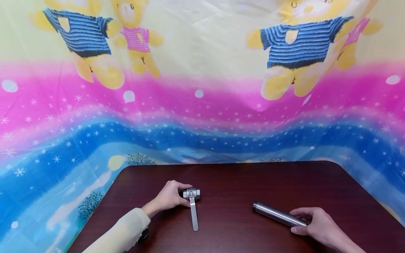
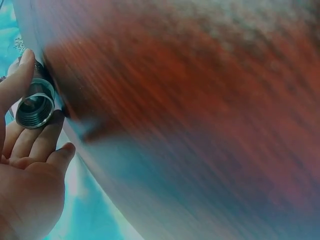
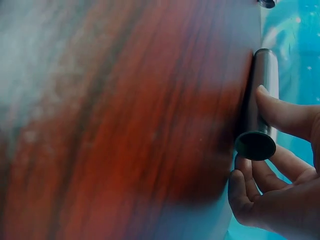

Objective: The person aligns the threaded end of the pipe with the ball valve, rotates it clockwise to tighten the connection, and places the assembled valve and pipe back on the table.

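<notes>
Printed curtain (image 1: 202, 116) (bears, snowflakes) stands behind a dark red-brown, wood-grained desk (image 1: 221, 179).

Head view: left hand (image 1: 171, 195), grip clamped on a metal ball valve (image 1: 197, 193) at ten o'clock of desk centre; flat lever (image 1: 194, 216) points to six. Right hand (image 1: 322, 225), grip clamped on one end of a smooth steel pipe (image 1: 278, 214) at four o'clock. Judged risk: pipe, round and slick, may roll if that end hold loosens; a knock could swing the lever.

Left wrist view: valve at nine o'clock, ribbed threaded bore (image 2: 35, 111) showing; grit could foul it.

Right wrist view: pipe at three o'clock, hollow; off-centre hold may let its far end dip.
</notes>
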`<state>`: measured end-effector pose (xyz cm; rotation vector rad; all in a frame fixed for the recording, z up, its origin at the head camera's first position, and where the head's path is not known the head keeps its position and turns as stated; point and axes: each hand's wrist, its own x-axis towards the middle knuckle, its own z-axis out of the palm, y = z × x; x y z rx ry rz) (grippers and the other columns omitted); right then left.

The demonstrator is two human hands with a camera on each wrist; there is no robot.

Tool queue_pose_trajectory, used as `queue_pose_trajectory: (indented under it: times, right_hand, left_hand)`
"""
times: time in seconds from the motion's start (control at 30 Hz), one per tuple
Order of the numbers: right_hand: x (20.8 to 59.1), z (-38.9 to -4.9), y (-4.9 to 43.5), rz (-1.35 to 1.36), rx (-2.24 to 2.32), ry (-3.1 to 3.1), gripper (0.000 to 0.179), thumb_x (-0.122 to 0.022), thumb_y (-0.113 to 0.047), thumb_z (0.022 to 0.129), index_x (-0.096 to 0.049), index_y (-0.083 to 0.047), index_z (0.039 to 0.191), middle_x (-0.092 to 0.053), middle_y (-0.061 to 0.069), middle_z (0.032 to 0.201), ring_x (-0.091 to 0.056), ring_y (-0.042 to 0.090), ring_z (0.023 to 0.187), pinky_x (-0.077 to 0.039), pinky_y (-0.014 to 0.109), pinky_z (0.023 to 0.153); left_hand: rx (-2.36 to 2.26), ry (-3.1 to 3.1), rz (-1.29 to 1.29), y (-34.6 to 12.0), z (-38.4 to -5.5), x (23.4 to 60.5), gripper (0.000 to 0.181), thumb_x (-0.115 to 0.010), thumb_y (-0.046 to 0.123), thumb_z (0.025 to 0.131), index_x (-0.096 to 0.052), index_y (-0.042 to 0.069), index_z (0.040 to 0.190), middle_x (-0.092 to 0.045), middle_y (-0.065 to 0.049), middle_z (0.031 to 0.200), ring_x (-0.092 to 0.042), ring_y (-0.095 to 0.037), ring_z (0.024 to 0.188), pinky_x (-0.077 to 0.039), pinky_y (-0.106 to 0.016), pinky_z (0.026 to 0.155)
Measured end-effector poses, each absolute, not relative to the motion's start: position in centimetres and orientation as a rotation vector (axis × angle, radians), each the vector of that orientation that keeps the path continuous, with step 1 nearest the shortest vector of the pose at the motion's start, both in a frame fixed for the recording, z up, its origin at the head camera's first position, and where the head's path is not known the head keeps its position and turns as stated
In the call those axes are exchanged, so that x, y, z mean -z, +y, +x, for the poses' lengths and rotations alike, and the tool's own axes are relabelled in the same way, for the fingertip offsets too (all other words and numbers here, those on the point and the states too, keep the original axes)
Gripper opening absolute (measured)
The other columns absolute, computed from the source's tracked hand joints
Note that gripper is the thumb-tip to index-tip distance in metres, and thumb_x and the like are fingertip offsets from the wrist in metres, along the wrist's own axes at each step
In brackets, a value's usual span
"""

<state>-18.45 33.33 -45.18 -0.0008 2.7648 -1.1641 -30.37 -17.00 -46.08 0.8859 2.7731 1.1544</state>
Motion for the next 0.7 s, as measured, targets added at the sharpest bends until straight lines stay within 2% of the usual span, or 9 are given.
queue_pose_trajectory:
  times: [0.17, 0.53, 0.7]
  right_hand:
    - [45.1, -18.4, 33.2, -0.023, 1.149, 2.778, 0.048, -0.095, -0.020, 0.078, -0.077, -0.002, 0.118, -0.073, 0.001, 0.099, -0.062, 0.019, 0.084, -0.050, 0.030, 0.067]
    - [44.6, -17.9, 32.9, -0.041, 1.118, 2.886, 0.040, -0.092, -0.022, 0.082, -0.078, -0.007, 0.116, -0.070, -0.001, 0.094, -0.057, 0.016, 0.077, -0.046, 0.028, 0.064]
    - [44.0, -17.9, 32.8, -0.036, 1.221, 2.888, 0.040, -0.091, -0.021, 0.084, -0.077, -0.003, 0.117, -0.072, 0.001, 0.090, -0.061, 0.014, 0.075, -0.050, 0.027, 0.063]
  left_hand:
    - [-1.153, 2.785, 0.897, -16.8, -30.4, 46.0, 0.063, -0.098, 0.012, 0.070, -0.075, -0.001, 0.128, -0.078, -0.007, 0.112, -0.070, -0.011, 0.096, -0.059, -0.038, 0.085]
    - [-1.188, 2.787, 0.866, -16.7, -30.3, 46.0, 0.056, -0.094, 0.007, 0.072, -0.076, 0.000, 0.125, -0.078, -0.008, 0.111, -0.070, -0.008, 0.088, -0.058, -0.028, 0.077]
    - [-1.234, 2.797, 0.838, -16.7, -30.3, 45.9, 0.054, -0.097, 0.013, 0.071, -0.079, 0.003, 0.121, -0.079, -0.005, 0.105, -0.071, -0.009, 0.084, -0.057, -0.026, 0.073]
